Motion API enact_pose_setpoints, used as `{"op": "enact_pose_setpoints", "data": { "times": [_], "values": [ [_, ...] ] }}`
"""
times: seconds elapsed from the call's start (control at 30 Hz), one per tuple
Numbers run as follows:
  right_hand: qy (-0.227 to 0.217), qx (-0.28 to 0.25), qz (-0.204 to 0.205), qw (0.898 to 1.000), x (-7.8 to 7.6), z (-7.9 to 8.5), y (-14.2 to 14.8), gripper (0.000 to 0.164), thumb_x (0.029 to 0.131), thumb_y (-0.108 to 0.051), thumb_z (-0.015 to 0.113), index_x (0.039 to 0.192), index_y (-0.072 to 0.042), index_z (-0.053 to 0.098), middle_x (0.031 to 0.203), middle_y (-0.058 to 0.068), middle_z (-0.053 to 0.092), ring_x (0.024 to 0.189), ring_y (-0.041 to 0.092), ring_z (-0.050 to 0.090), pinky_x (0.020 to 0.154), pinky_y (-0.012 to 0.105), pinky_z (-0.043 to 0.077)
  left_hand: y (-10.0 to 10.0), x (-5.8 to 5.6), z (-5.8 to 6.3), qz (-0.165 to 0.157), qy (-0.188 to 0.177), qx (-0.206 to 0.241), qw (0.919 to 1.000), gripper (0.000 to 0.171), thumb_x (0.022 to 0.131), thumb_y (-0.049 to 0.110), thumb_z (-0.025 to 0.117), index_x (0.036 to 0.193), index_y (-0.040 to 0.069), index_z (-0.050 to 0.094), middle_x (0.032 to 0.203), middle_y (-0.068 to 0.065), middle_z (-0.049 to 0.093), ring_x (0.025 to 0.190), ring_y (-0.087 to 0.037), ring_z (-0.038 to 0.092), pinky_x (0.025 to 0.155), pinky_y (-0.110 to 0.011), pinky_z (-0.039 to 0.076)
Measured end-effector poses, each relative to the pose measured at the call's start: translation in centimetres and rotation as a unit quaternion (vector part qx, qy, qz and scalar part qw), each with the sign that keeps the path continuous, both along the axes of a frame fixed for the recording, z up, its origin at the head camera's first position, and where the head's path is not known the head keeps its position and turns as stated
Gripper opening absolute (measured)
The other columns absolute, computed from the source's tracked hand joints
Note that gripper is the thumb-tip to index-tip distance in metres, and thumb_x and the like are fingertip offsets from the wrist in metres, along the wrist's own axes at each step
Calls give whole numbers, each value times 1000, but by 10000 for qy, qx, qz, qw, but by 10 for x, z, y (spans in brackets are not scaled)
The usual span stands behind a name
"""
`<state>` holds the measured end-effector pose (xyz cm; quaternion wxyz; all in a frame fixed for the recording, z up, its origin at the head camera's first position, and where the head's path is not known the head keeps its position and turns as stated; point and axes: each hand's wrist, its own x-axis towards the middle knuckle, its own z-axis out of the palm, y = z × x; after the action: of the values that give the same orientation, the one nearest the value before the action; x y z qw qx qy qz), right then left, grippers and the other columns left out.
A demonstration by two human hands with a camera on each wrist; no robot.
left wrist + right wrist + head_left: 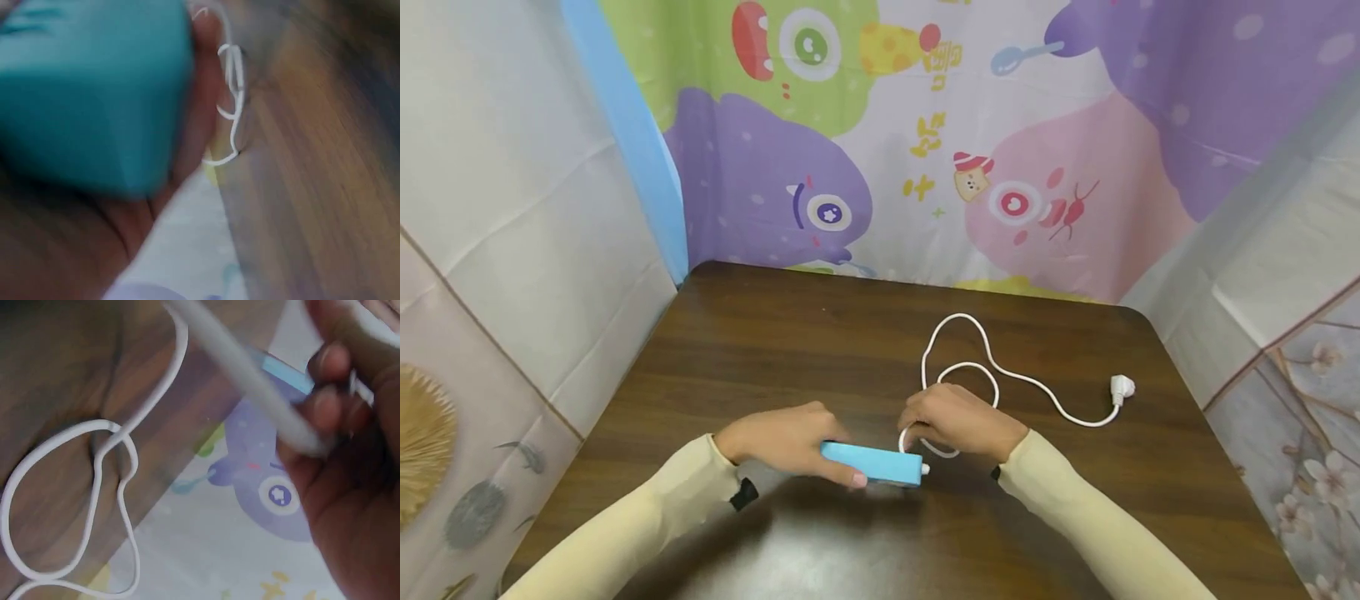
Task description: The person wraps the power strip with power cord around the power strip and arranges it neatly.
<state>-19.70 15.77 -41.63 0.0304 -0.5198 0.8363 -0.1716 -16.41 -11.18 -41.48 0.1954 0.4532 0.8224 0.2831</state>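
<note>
A blue power strip (887, 464) is held near the front middle of the table. My left hand (793, 440) grips its left end, thumb along the near side. Blurred and close, the strip (94, 125) fills the upper left of the left wrist view. Its white cord (1033, 382) comes out of the right end. Just right of the strip, my right hand (958, 419) holds that cord between curled fingers. In the right wrist view the cord (244, 372) runs into the fingers. At the cord's far end lies a white plug (1122, 389).
Loose loops of the cord lie on the dark wooden table (760, 333) beyond my right hand. A curtain with cartoon monsters (790, 175) hangs behind the back edge. Pale patterned cloths (535, 167) hang at both sides.
</note>
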Motion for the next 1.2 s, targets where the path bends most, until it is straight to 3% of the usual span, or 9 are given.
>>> {"op": "enact_pose_setpoints", "data": {
  "times": [0.07,0.17,0.23,0.33,0.53,0.7,0.9,1.07,1.2],
  "values": [
    [570,211,-435,9972,2,-2,-5,10,88,-32,67,79,-27,69,74,-19,57,63,-5,50,59,22,44,8,4,-5,325,749,-475,9955,48,84,68,52,78,22,60,62,14,43,50,0,37,46,-20,34],
    [1107,165,-1007,9886,4,-4,-13,12,91,-29,65,82,-23,70,73,-16,57,61,-1,50,57,25,46,17,7,-10,986,1401,-957,9806,59,84,73,47,95,18,63,74,11,52,56,-4,45,49,-24,38],
    [1369,40,-1257,9826,6,-5,-16,12,93,-28,63,86,-22,70,74,-15,57,61,1,50,56,27,46,20,7,-13,1450,1608,-1023,9709,63,85,71,48,104,14,65,82,7,58,59,-7,49,50,-26,41],
    [1401,-295,-1537,9777,7,-6,-19,14,95,-25,60,93,-19,72,76,-13,59,61,2,49,57,26,45,20,5,-16,1982,1964,-998,9551,64,86,68,49,110,11,65,89,2,62,63,-9,52,52,-27,42],
    [1182,-1009,-1872,9700,10,-3,-18,22,96,-22,59,112,-14,71,84,-10,66,62,3,46,60,24,41,16,-4,-25,2555,2211,-544,9396,66,89,65,48,116,7,63,90,-2,63,64,-9,55,53,-27,45],
    [971,-1731,-1957,9604,10,-1,-16,18,95,-22,60,107,-14,71,76,-12,61,60,2,46,57,22,40,12,-11,-30,2934,2155,0,9314,67,88,66,49,118,7,62,91,-1,61,66,-10,53,56,-28,45],
    [404,-2328,-1981,9513,11,-1,-16,14,96,-21,59,100,-13,70,67,-10,59,58,0,52,56,22,43,6,-16,-31,3260,1797,412,9272,67,88,64,50,121,6,60,95,-1,60,71,-12,53,59,-28,44],
    [45,-2411,-1940,9509,11,-3,-14,15,97,-21,56,98,-13,68,67,-4,61,58,4,53,54,22,44,4,-20,-29,3456,1274,908,9252,64,87,63,53,118,8,62,91,2,61,71,-13,54,61,-29,44],
    [-295,-2504,-1870,9495,12,-7,-13,15,99,-18,52,98,-13,66,70,-3,60,59,6,55,53,21,46,3,-21,-30,3550,402,1266,9254,65,84,66,56,116,10,64,89,3,64,71,-16,58,62,-31,47]
  ]
}}
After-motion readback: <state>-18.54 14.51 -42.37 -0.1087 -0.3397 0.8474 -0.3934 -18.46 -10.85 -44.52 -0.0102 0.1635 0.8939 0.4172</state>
